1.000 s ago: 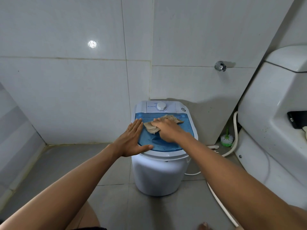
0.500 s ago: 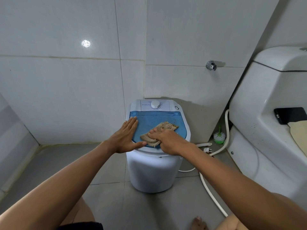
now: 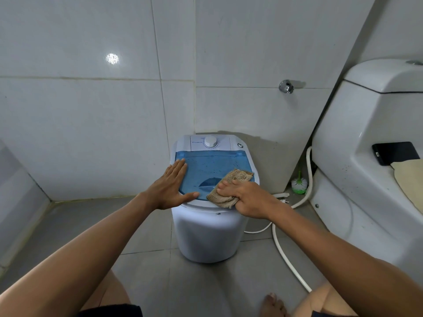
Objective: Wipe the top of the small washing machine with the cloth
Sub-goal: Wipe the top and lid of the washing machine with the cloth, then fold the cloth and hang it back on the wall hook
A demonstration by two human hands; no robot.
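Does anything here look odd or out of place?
Yes: a black phone rests on the white toilet, an odd perch. Dark specks dot the small washing machine's translucent blue lid, where the right hand presses the tan woven cloth.

My right hand (image 3: 248,197) covers the near end of the cloth (image 3: 231,186), so I cannot tell how much of it is bunched under my palm. My left hand (image 3: 170,187) hides the left near corner of the blue lid (image 3: 212,167). The print around the dial (image 3: 210,142) is too small to read. At the right of the frame the toilet (image 3: 357,143) is cut off by the edge, as are the dark phone (image 3: 394,153) and the beige mat (image 3: 412,177) on it. My foot (image 3: 273,305) and knees run off the bottom edge. The white hose (image 3: 288,259) disappears behind my right forearm.
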